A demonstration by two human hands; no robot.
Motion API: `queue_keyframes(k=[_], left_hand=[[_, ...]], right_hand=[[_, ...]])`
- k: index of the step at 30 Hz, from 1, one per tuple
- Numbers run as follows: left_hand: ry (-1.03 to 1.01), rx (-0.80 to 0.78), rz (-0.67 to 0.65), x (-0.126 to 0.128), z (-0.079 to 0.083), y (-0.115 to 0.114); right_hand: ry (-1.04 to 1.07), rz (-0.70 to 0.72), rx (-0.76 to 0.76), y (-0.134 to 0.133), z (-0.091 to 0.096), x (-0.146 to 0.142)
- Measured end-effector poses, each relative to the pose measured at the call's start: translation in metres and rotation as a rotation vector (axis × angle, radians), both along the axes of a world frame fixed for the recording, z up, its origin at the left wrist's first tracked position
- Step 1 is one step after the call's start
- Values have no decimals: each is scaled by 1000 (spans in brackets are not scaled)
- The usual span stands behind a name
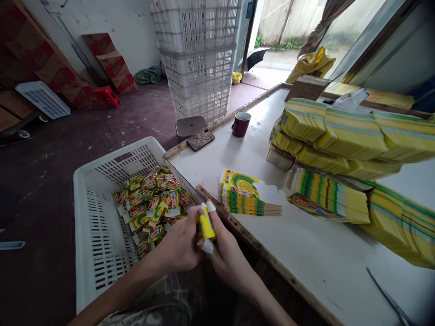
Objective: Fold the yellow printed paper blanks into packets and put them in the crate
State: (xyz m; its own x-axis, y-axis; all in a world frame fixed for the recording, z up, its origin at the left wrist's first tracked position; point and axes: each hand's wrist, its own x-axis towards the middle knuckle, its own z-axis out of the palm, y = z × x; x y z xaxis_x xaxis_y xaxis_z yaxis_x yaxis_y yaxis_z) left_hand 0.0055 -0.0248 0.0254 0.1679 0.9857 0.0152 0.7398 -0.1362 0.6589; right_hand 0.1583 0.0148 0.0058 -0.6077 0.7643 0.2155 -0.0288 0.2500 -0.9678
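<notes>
1. Dark reddish flooring runs back to an open doorway behind your white worktable (306, 253). A tower of stacked crates (197, 59) stands by the door, and red-printed cardboard boxes (108, 61) lean at the far wall.
2. Your left hand (181, 246) is curled closed round the lower part of a small yellow carton (206, 224), fingers wrapped tight on it.
3. Your right hand (227, 257) grips the same carton from the other side, with white-covered fingertips (210, 206) pressed against its top end.
4. You hold the carton nearly upright between both hands, just off the table's wooden edge and over the near corner of the white basket (84, 235).
5. That basket holds a loose heap of folded cartons (152, 206) in yellow, red and green.
6. A stack of flat blanks (243, 197) lies on the table just beside your hands. Its top sheet shows a green swirl and a red band of lettering, too blurred to read.
7. Larger yellow-green bundles (350, 136) pile up to your right; no print on them is legible.
8. A maroon mug (241, 123) and a phone (200, 139) sit near the far table edge.
</notes>
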Motion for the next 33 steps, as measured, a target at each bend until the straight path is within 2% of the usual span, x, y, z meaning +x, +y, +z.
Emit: queue_keyframes(k=[3,7,10,14,20,23,28,33], left_hand=[[-4,82,39,-1,-4,3],[70,88,154,-5,1,6],[141,58,170,-9,7,5],[154,13,177,-6,10,3],[72,-59,135,-2,16,3],[51,-69,103,-3,16,3],[85,-41,101,-3,12,1],[73,-61,74,-6,11,0]], right_hand=[[-29,-37,234,1,-4,-3],[-49,-149,329,9,-12,1],[-184,-49,382,15,-13,11],[-302,45,383,23,-4,23],[-261,186,359,40,13,38],[-255,209,361,38,8,38],[-262,107,347,27,-7,32],[-249,243,312,38,6,37]])
